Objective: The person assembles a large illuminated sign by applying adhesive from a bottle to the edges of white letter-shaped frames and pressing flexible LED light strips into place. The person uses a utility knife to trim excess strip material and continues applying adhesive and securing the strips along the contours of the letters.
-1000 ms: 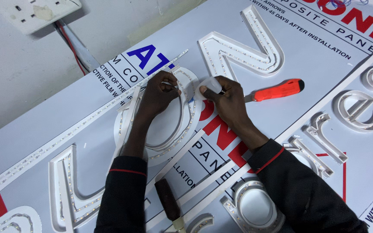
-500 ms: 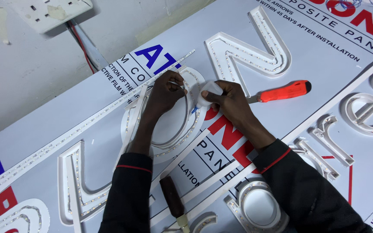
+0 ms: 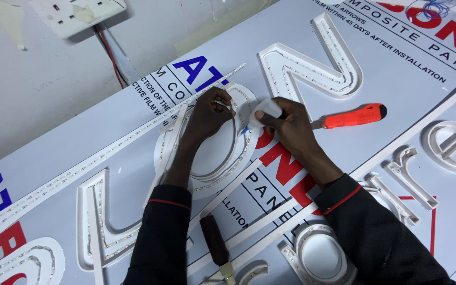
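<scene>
On white sign panel below wall socket: left hand pinching LED strip, right hand gripping, perhaps, white tube.

dark sleeves, red-trimmed cuffs

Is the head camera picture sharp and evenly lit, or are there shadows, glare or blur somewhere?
Head view: light is soft and even, with no strong glare on the white panel; only faint shadows lie beside the left hand and right hand on the round channel letter; focus is sharp at the centre, the orange-handled tool crisp; the straight panel edges bow slightly, as through a wide lens.
</scene>
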